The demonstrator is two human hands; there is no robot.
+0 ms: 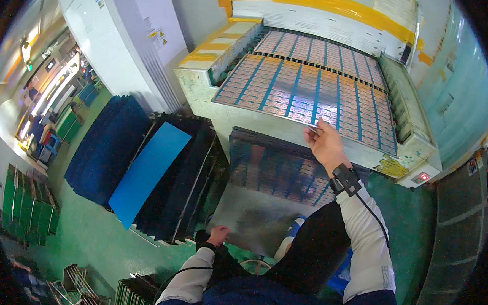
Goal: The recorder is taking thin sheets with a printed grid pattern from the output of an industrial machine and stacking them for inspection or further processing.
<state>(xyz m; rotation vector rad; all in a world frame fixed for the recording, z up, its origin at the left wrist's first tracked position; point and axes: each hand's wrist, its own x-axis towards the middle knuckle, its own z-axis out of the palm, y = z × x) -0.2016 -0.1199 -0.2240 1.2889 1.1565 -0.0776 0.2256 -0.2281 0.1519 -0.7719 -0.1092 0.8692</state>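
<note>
My right hand [326, 143] is closed at the front edge of a circuit board panel [308, 92], its thumb and fingertips on the rim. The panel is wide and copper-coloured with teal stripes, and lies on a roller conveyor machine [204, 76]. A second, similar panel [326, 52] lies behind it. Low in front of me, my left hand [218, 235] has its fingers curled beside the left edge of a shiny grey sheet [252, 213]; whether it grips that edge, I cannot tell. Dark, glossy panels [271, 165] stand between the sheet and the machine.
To the left is a rack of dark upright sheets [109, 140], with a bright blue sheet [152, 170] lying across it. A white cabinet [123, 35] stands behind. Green racks [29, 205] are at far left. A dark grey rack [463, 236] is at right, below a translucent curtain [462, 86].
</note>
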